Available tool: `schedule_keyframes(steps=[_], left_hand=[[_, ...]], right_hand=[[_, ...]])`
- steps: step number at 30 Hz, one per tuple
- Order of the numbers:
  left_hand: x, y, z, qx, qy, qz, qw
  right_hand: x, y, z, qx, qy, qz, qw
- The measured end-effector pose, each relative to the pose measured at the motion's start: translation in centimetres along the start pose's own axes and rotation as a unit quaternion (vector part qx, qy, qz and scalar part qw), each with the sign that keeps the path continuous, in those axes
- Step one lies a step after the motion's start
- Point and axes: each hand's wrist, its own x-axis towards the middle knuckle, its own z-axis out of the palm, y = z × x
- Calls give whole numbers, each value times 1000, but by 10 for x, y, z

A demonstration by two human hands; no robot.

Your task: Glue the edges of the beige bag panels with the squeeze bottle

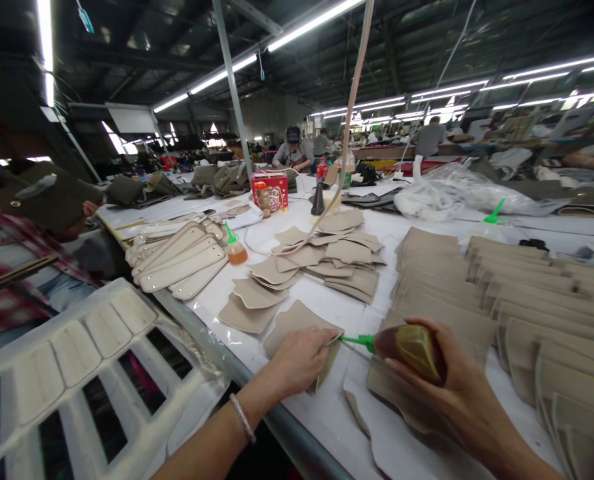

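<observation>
My right hand (451,380) is wrapped round a squeeze bottle (407,350) of brownish liquid, tipped on its side with its green nozzle pointing left. The nozzle's tip meets the right edge of a beige panel (297,323), close to my left fingertips. My left hand (304,357) presses on that panel with its fingers together, at the near side of the table. Another beige piece shows partly beneath the panel. Under my right hand more beige panels (391,383) lie on the white table cover, partly hidden by the hand and bottle.
Overlapping beige panels (437,267) stand in rows on the right. Loose beige pieces (347,250) lie ahead, beside a second green-tipped bottle (237,250) and pale straps (181,257). A slotted white rack (107,360) stands at left. A hose (354,87) hangs over the table. Co-workers sit nearby.
</observation>
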Motion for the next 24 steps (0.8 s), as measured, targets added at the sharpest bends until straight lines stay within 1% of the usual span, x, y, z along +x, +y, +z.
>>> schedule_keyframes(steps=[4,7,9,10,12,15,20,22,24], left_hand=[[1,-1,1,2,3,2,1000],[1,-1,0,5,1,-3,1000],[1,-1,0,2,1,-2,1000],[1,-1,0,-2,2,0,1000],[2,-1,1,-7,6,5,1000],[2,-1,1,-6,9,5,1000],[1,0,1,2,8,0,1000],[2,-1,1,3,10,2,1000],[2,-2,2,2,12,4,1000]], right_hand=[[-1,0,0,25,-48,-6,999],[3,-1,-2,4,-16,-1,1000],[5,-1,-3,-15,11,-10,1000],[5,-1,-3,-20,14,-19,1000],[3,-1,-3,-23,6,-32,999],[1,0,-5,-18,-12,-33,999],[4,0,-6,-37,23,-31,999],[3,0,-5,-37,20,-28,999],[1,0,-5,-19,5,-19,1000]])
